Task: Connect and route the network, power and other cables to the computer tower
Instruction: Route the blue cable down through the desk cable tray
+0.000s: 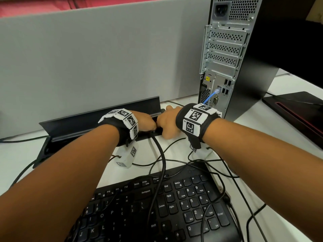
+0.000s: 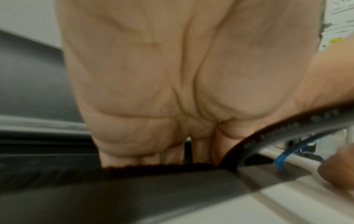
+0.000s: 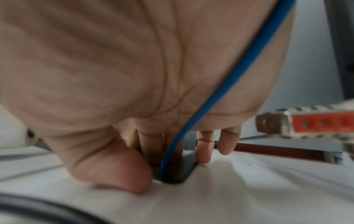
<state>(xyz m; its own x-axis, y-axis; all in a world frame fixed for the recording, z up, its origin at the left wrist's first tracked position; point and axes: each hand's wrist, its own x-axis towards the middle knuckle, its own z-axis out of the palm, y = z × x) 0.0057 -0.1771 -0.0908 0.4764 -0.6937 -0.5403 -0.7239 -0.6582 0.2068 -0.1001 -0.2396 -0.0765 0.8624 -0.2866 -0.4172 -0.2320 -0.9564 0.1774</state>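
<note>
The computer tower [image 1: 225, 49] stands at the back right with its rear panel facing me. A blue network cable [image 1: 208, 98] is plugged into it and drops behind my right wrist. Both hands meet at the black desk cable tray [image 1: 97, 116]. My left hand [image 1: 148, 123] reaches into the tray opening, and a thick black cable [image 2: 287, 128] passes under its thumb. That black cable [image 1: 162, 163] trails over the keyboard. The fingers [image 3: 205, 148] of my right hand [image 1: 166, 123] point straight down at the tray corner. The blue cable [image 3: 220, 84] crosses that palm into the corner notch.
A black keyboard [image 1: 174, 206] lies in front, crossed by several thin black cables [image 1: 192, 161]. A grey partition [image 1: 87, 58] stands behind the tray. A flat black and red device [image 1: 297, 109] lies right of the tower. The tower's power socket [image 1: 221, 10] has nothing in it.
</note>
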